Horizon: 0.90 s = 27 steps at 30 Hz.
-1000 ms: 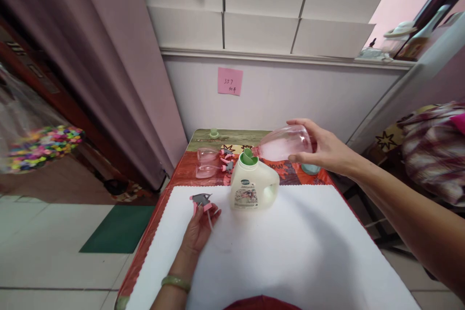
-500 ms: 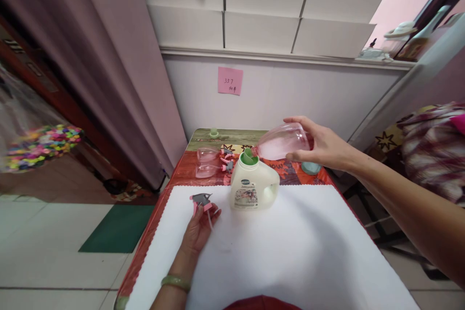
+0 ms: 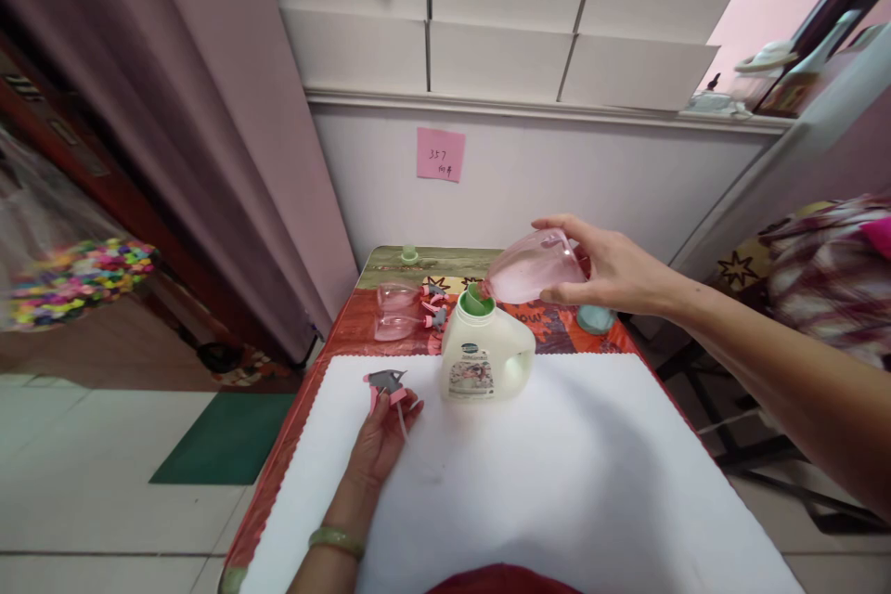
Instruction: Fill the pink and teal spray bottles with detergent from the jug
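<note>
My right hand [image 3: 599, 264] grips a clear pink bottle [image 3: 533, 267] by its base end. The bottle is tilted, its neck down at the green spout in the mouth of a cream detergent jug [image 3: 487, 357]. That jug stands upright on a white mat [image 3: 557, 483], its handle to the right. Over the mat's left part, my left hand [image 3: 382, 432] is closed around a grey and pink spray trigger head [image 3: 386, 385]. A thin dip tube hangs from the trigger head. Whether liquid is flowing from the bottle I cannot make out.
Two pink spray bottles [image 3: 396, 311] lie on their sides behind the mat, left of the jug. A green cap [image 3: 409, 253] sits at the table's far edge. A round bluish lid or container [image 3: 595, 319] is at the right. A wall stands behind the table.
My right hand has shifted slightly left, and the pink bottle has tipped further, its neck lower against the jug's spout. My left hand and the jug have stayed in place.
</note>
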Tool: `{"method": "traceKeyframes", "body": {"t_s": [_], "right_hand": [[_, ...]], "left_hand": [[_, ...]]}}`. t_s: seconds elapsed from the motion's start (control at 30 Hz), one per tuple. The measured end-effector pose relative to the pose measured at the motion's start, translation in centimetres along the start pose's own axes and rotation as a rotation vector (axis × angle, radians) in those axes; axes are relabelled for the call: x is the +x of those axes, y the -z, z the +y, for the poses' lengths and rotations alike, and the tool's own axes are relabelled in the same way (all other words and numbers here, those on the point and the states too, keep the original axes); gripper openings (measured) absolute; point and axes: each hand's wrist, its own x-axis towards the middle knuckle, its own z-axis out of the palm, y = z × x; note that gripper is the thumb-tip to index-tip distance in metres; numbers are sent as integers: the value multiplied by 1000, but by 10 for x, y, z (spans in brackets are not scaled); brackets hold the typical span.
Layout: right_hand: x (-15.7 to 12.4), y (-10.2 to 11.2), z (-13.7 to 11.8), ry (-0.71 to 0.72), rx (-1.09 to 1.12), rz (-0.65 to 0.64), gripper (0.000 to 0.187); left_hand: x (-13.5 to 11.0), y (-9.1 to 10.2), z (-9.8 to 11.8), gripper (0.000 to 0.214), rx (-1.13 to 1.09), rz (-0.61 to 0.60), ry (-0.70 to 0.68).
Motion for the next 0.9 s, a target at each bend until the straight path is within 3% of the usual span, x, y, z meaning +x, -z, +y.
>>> {"method": "traceKeyframes", "body": {"t_s": [0.4, 0.53, 0.9], "right_hand": [[10, 4, -8, 40, -94, -52, 88], [17, 8, -19, 32, -152, -107, 83], [32, 14, -38, 257, -306, -91, 79]], "left_hand": [[0, 0, 1, 14, 19, -5, 6], [0, -1, 2, 16, 26, -7, 8], [0, -1, 1, 14, 31, 1, 6]]}}
